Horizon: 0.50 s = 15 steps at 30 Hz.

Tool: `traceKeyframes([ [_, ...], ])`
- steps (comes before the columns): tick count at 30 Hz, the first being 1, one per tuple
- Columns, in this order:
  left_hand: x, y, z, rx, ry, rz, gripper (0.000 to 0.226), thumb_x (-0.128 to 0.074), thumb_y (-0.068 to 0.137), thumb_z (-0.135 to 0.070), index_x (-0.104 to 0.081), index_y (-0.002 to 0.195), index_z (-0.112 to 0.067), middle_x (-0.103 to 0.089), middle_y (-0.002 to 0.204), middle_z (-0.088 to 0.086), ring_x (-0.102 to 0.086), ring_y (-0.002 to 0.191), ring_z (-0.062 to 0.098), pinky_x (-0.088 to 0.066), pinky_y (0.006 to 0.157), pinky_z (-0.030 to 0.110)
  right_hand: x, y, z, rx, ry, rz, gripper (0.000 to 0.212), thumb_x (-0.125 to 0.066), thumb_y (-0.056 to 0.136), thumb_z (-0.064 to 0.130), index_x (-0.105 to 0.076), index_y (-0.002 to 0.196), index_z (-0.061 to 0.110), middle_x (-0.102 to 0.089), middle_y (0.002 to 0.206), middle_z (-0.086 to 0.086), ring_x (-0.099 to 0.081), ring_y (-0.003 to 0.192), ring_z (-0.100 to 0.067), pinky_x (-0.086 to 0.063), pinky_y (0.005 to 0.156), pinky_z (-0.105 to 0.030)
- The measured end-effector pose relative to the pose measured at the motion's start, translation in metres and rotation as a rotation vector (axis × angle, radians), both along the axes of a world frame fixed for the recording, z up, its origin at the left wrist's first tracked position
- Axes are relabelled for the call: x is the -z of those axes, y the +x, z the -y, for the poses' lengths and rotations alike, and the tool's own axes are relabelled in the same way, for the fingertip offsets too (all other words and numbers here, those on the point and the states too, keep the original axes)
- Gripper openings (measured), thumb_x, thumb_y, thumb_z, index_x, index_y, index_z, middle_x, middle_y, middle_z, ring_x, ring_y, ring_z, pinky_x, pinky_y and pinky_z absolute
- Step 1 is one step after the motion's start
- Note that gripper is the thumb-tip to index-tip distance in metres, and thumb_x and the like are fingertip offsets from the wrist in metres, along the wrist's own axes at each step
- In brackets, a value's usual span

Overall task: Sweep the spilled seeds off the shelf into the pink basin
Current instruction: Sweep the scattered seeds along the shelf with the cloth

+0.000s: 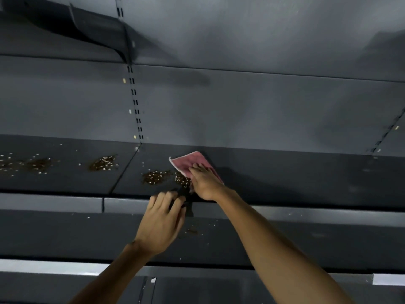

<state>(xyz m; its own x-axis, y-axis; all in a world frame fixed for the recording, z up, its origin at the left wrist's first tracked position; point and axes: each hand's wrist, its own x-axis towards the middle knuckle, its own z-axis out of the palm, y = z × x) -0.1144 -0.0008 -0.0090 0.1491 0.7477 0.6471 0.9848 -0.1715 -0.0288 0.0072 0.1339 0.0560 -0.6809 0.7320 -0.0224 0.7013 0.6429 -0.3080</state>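
Note:
Brown and white seeds lie in piles on the dark grey shelf (285,178). The nearest pile (155,177) sits just left of a folded pink cloth (186,161), and a smaller patch (183,179) touches the cloth's edge. My right hand (205,182) presses flat on the cloth, fingers pointing to the back left. My left hand (161,220) is at the shelf's front lip below the nearest pile, with its fingers curled. Something dark shows by its fingertips, and I cannot tell whether it is held. The pink basin is out of view.
More seed piles lie further left on the shelf (103,163) (39,164). Scattered seeds (192,231) dot the lower shelf under my left hand. A slotted upright (135,106) runs up the back panel, and another shelf hangs overhead.

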Motion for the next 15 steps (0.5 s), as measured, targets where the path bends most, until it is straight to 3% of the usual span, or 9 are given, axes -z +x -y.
traceKeyframes([
  [5,0.000,-0.014,0.007,-0.001,-0.017,-0.011,0.029,-0.043,0.096,-0.030,-0.056,0.114,-0.013,-0.057,0.104,0.007,-0.050,0.085,0.021,-0.037,0.073,0.032,-0.010,-0.024,0.021,0.011,-0.088,-0.109,0.040,-0.028,0.100,0.019,-0.038,0.137,0.009,-0.039,0.146,-0.012,-0.037,0.133,-0.024,-0.027,0.111,-0.034],
  [8,0.000,-0.017,0.007,0.019,-0.012,-0.009,0.030,-0.043,0.096,-0.031,-0.056,0.116,-0.013,-0.057,0.105,0.007,-0.049,0.086,0.020,-0.038,0.073,0.032,-0.017,-0.011,0.021,0.064,-0.164,-0.177,0.028,-0.032,0.100,0.021,-0.050,0.120,0.015,-0.060,0.112,-0.004,-0.060,0.095,-0.018,-0.049,0.078,-0.027],
  [9,0.001,-0.017,0.008,0.020,-0.009,-0.004,0.030,-0.042,0.096,-0.031,-0.056,0.116,-0.013,-0.057,0.106,0.008,-0.049,0.086,0.020,-0.038,0.074,0.032,-0.021,-0.002,0.020,0.077,-0.178,-0.193,0.026,-0.033,0.100,0.020,-0.050,0.120,0.019,-0.059,0.100,0.001,-0.060,0.086,-0.014,-0.047,0.069,-0.021],
  [11,0.003,-0.016,0.009,0.021,-0.008,0.016,0.031,-0.042,0.096,-0.032,-0.056,0.117,-0.013,-0.057,0.107,0.008,-0.051,0.087,0.021,-0.040,0.075,0.034,-0.034,0.024,0.018,0.131,-0.192,-0.227,0.024,-0.036,0.100,0.022,-0.052,0.117,0.026,-0.058,0.088,0.003,-0.060,0.080,-0.014,-0.048,0.068,-0.018],
  [13,0.007,-0.015,0.010,0.026,-0.013,0.039,0.032,-0.042,0.097,-0.032,-0.056,0.119,-0.013,-0.057,0.109,0.008,-0.052,0.089,0.021,-0.042,0.079,0.035,-0.043,0.054,0.016,0.171,-0.180,-0.253,0.024,-0.039,0.099,0.022,-0.051,0.102,0.043,-0.058,0.084,0.007,-0.060,0.081,-0.017,-0.045,0.068,-0.006],
  [15,0.010,-0.015,0.010,0.030,-0.013,0.053,0.033,-0.041,0.097,-0.032,-0.055,0.120,-0.013,-0.057,0.111,0.009,-0.053,0.091,0.022,-0.041,0.082,0.036,-0.050,0.082,0.017,0.196,-0.151,-0.230,0.030,-0.038,0.099,0.018,-0.046,0.098,0.048,-0.054,0.086,0.008,-0.060,0.085,-0.021,-0.038,0.061,0.003],
])
